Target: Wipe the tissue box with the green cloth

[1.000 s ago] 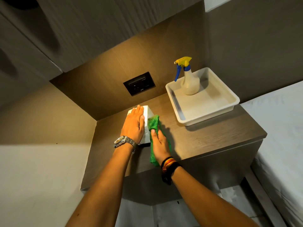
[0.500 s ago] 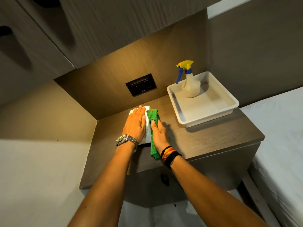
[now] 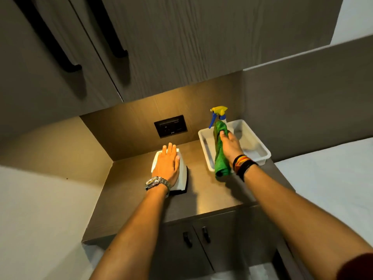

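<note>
head view: our left hand [image 3: 168,166] lies flat, fingers spread, on top of the white tissue box [image 3: 182,174], which sits on the wood counter [image 3: 203,190] nr the back wall; our right hand [image 3: 230,147] is closed round the green cloth [image 3: 220,156], held over the white tray [image 3: 262,151] w/ the spray bottle [image 3: 219,115], well apart from the box.

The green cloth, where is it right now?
In the head view the green cloth hangs from the right hand over the white tray, right in front of the spray bottle, well away from the tissue box under the left hand.
</note>
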`<state>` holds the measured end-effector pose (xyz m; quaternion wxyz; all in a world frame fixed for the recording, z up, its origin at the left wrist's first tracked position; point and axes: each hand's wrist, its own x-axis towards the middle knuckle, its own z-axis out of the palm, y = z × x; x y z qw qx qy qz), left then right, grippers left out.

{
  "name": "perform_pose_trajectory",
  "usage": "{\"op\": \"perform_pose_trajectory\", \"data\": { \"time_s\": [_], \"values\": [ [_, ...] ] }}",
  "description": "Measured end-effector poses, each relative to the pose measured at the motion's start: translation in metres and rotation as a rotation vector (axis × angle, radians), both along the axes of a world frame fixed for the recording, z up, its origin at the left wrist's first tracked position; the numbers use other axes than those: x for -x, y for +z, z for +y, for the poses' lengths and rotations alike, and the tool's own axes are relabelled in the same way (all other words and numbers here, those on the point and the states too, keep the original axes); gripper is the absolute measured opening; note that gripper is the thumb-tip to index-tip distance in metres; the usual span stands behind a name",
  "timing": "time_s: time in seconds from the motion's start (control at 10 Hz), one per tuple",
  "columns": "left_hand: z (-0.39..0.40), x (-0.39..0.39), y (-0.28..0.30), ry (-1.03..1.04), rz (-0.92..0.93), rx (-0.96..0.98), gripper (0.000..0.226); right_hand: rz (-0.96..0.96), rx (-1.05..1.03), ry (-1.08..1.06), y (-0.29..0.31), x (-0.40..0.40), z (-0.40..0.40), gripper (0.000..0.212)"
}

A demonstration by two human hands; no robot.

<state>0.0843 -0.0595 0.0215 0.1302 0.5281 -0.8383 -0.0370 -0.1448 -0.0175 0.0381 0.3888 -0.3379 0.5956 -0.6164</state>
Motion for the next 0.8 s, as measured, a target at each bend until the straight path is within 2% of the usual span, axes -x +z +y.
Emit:
{"op": "perform_pose_trajectory", "data": {
  "time_s": [0.2, 0.3, 0.4, 0.5, 0.6, 0.7, 0.8],
  "values": [
    [0.006, 0.05, -0.01, -0.028, 0.03, 0.017, 0.055, 0.69, -0.136, 0.195, 0.019, 0.073, -0.035, 0.038],
    [0.0, 0.075, -0.018, -0.002, 0.025, 0.008, 0.056, 1.016, -0.197, 0.377, -0.003, 0.092, -0.054, 0.044],
    [-0.002, 0.096, -0.03, -0.014, 0.025, -0.01, 0.057, 1.202, -0.362, 0.589, -0.045, 0.093, -0.062, 0.047],
    [0.003, 0.11, -0.035, -0.015, 0.044, -0.006, 0.058, 1.249, -0.471, 0.803, -0.071, 0.087, -0.06, 0.051],
    [0.007, 0.114, -0.03, -0.014, 0.047, 0.049, 0.058, 1.156, -0.472, 0.838, -0.067, 0.084, -0.059, 0.055],
    [0.018, 0.109, -0.014, -0.01, 0.039, 0.099, 0.059, 1.061, -0.405, 0.749, -0.035, 0.08, -0.042, 0.054],
    [0.032, 0.106, 0.005, -0.026, 0.049, 0.185, 0.06, 0.897, -0.187, 0.566, -0.03, 0.066, 0.004, 0.045]
  ]
}}
